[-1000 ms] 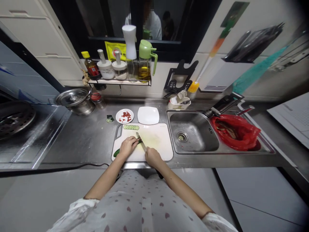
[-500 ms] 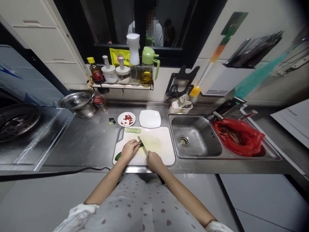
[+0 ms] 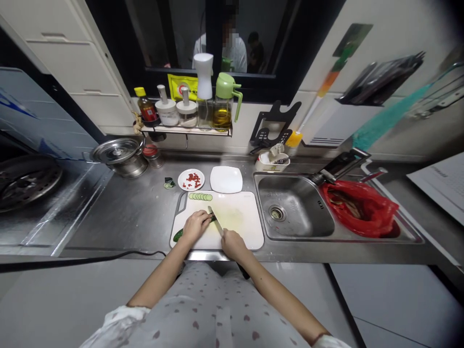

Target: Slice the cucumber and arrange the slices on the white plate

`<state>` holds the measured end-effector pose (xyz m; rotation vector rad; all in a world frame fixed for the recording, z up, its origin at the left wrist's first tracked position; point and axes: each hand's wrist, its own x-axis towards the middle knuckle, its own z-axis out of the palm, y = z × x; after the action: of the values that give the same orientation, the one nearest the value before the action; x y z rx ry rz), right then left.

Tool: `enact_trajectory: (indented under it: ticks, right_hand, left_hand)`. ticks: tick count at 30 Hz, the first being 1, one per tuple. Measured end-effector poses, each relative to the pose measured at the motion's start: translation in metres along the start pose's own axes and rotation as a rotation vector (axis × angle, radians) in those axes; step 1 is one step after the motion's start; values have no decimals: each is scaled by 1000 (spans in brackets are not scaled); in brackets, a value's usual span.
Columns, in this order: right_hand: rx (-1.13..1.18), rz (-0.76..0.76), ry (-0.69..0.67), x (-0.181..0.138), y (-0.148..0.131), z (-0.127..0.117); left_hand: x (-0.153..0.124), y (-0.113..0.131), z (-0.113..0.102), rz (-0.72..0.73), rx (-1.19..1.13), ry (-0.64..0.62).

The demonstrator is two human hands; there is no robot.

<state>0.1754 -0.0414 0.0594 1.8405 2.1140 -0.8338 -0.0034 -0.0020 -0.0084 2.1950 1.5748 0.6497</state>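
My right hand [image 3: 234, 243] is closed round the handle of a knife [image 3: 216, 221], whose blade points up and to the left. Against the blade lies the end of a dark green cucumber [image 3: 177, 235], pressed down by the curled fingers of my left hand [image 3: 196, 225]. Most of the cucumber's middle is hidden under that hand. Both hands work over a white cutting board [image 3: 250, 220]. A row of overlapping cucumber slices [image 3: 200, 196] rests along the board's far edge.
Behind the board stand a small plate with chopped red pieces [image 3: 191, 180] and a white square plate [image 3: 226, 179]. Cucumber scraps [image 3: 169, 183] lie to the left. A sink [image 3: 295, 205] is at the right, with a red plastic bag [image 3: 362, 208] beyond. A lidded pot [image 3: 128, 157] stands back left.
The camera view has shifted slightly. Both hands, the knife and the cucumber keep nearly the same places on the board.
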Motion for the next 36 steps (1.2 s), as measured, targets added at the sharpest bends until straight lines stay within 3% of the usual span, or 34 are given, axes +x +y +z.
enact_trajectory:
  ticks: [19,36]
  right_hand:
    - [-7,-13,-7,22,-9,-2]
    - [-17,5,-37,11,-5,0]
  left_hand:
    - [0,-3,1,9,-2,-4]
    - [0,-3,1,-5,-3,-9]
